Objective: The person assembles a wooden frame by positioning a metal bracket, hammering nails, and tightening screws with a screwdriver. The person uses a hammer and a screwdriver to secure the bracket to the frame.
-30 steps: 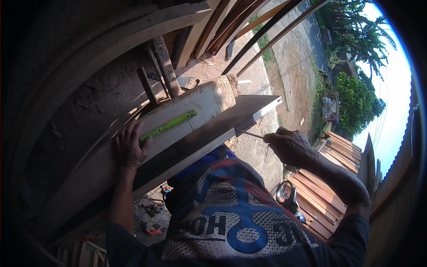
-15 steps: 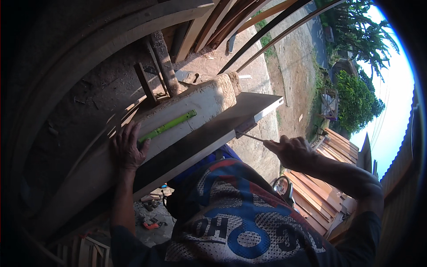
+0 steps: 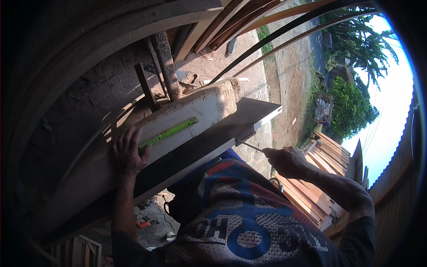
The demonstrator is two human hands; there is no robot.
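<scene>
My left hand point(image 3: 128, 152) lies with fingers spread on a thick, pale wooden beam point(image 3: 195, 107). Close to its fingertips a narrow green strip point(image 3: 171, 132) rests on the beam; its kind is not clear. Alongside the beam, nearer my body, is a dark-faced board point(image 3: 249, 113) with a pale edge. My right hand point(image 3: 289, 161) is closed round the handle of a screwdriver point(image 3: 252, 146), with the handle mostly hidden in the fist. The thin shaft points left, its tip at a reddish-brown piece point(image 3: 244, 134) set at a gap in the board's pale edge.
An upright post point(image 3: 167, 66) and several leaning planks point(image 3: 222, 24) stand beyond the beam. Stacked boards point(image 3: 311, 178) lie on the right, past my right arm. On the ground below my left forearm sits an orange tool point(image 3: 143, 224) among small clutter.
The view has shifted slightly. My right hand has moved a little down and left, its screwdriver tip still at the gap. The left hand stays on the beam.
</scene>
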